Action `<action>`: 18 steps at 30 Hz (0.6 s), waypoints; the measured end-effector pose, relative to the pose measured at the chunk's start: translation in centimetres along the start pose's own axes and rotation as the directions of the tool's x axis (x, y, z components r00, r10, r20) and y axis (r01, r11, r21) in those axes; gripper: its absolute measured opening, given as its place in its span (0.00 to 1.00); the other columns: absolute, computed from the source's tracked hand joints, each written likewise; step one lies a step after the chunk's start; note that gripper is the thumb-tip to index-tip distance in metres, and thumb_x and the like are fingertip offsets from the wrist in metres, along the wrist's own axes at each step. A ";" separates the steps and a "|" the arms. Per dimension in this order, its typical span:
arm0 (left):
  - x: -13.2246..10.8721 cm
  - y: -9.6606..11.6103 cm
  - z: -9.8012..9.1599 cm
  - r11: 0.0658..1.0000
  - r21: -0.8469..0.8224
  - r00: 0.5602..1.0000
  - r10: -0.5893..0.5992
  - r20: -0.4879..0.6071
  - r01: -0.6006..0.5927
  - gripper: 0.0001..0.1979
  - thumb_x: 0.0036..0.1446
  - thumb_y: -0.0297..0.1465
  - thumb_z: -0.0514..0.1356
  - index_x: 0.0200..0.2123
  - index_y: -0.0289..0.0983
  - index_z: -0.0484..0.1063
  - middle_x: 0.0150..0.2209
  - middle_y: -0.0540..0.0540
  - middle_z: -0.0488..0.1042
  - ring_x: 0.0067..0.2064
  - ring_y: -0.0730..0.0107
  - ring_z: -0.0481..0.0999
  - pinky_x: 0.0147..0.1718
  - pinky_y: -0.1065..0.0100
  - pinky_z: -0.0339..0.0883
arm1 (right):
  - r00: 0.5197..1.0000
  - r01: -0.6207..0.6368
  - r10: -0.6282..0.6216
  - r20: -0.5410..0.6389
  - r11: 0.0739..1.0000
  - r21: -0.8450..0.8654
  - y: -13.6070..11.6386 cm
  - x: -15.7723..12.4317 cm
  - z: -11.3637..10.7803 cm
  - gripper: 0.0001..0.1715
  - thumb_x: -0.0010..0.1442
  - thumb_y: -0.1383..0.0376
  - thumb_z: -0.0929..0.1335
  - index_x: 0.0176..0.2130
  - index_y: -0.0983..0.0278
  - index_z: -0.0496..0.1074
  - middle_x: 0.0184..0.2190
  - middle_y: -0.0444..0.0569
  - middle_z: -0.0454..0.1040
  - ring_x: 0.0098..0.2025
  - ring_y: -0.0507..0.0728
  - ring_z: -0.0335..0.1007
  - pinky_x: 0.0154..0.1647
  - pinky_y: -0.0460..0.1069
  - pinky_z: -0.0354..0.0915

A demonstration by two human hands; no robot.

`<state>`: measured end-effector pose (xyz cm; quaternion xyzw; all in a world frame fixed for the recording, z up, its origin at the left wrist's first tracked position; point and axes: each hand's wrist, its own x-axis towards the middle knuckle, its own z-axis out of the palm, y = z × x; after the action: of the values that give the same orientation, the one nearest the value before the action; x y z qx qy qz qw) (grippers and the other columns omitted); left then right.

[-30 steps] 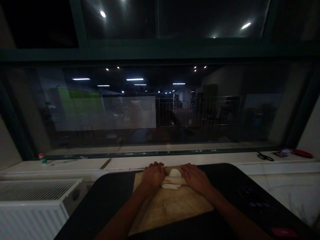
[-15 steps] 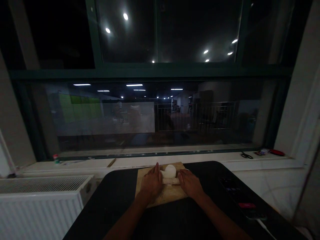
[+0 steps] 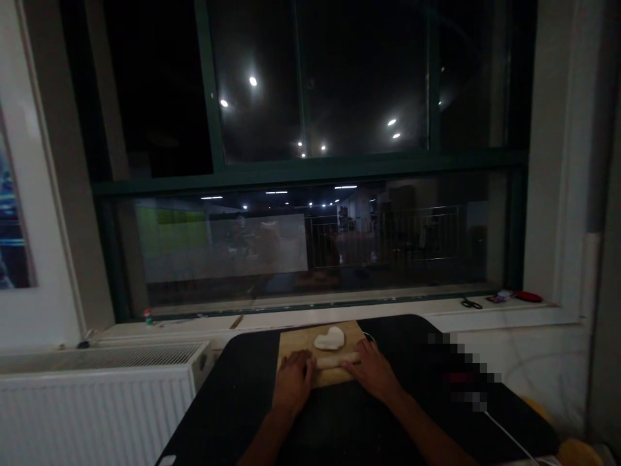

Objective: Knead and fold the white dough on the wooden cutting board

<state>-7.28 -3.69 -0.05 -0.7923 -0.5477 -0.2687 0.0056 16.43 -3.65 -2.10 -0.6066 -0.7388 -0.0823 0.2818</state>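
A pale, flattened piece of dough [image 3: 330, 338] lies on a wooden board [image 3: 290, 343], its outline uneven with a notch on the upper left. On the near side of the dough, a light wooden rolling pin [image 3: 334, 362] lies crosswise. My left hand [image 3: 294, 380] is closed over the pin's left end, with the fingers curled. At the other end, my right hand [image 3: 372, 369] grips the pin, its thumb along the near side. Both hands cover the pin's ends. The board rests on a black table [image 3: 330, 427].
A white radiator [image 3: 97, 401] stands left of the table. Along the windowsill [image 3: 301, 317] are a small red-capped bottle [image 3: 148, 317], scissors [image 3: 470, 303] and a red item [image 3: 528, 296]. A white cable [image 3: 507, 427] runs over the table's right side from a pixelated patch.
The rolling pin has come back towards me in both hands, off the dough, which now shows more fully. The camera view has shifted, so the window sits lower.
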 end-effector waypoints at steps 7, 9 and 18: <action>-4.4 -0.3 -2.1 0.991 -0.109 0.996 0.080 0.041 -0.076 0.21 0.68 0.41 0.41 0.49 0.46 0.72 0.51 0.50 0.76 0.53 0.67 0.72 0.57 0.67 0.59 | 0.997 0.054 -0.058 -0.048 0.996 -0.073 -2.3 -5.4 -1.5 0.25 0.63 0.44 0.61 0.43 0.61 0.71 0.44 0.53 0.73 0.49 0.64 0.66 0.50 0.59 0.58; -4.5 -0.4 -2.6 0.987 -0.143 0.995 0.082 0.053 -0.074 0.22 0.68 0.42 0.41 0.49 0.46 0.72 0.50 0.51 0.76 0.53 0.68 0.72 0.54 0.69 0.62 | 0.994 0.103 -0.106 -0.036 0.992 -0.072 -2.6 -5.1 -2.4 0.26 0.63 0.44 0.61 0.42 0.61 0.72 0.43 0.53 0.74 0.47 0.63 0.67 0.50 0.59 0.58; 2.4 1.2 -2.2 0.999 0.033 0.992 -0.007 0.128 0.003 0.22 0.66 0.38 0.45 0.59 0.40 0.65 0.55 0.45 0.74 0.56 0.65 0.71 0.55 0.67 0.61 | 0.996 0.082 -0.076 0.054 0.991 -0.109 0.1 4.4 -5.0 0.29 0.69 0.54 0.54 0.31 0.62 0.76 0.31 0.51 0.78 0.36 0.58 0.73 0.40 0.52 0.60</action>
<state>-6.56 -2.75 3.22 -0.8063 -0.5533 -0.2084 -0.0173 17.63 -2.15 4.27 -0.5936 -0.7633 -0.1194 0.2255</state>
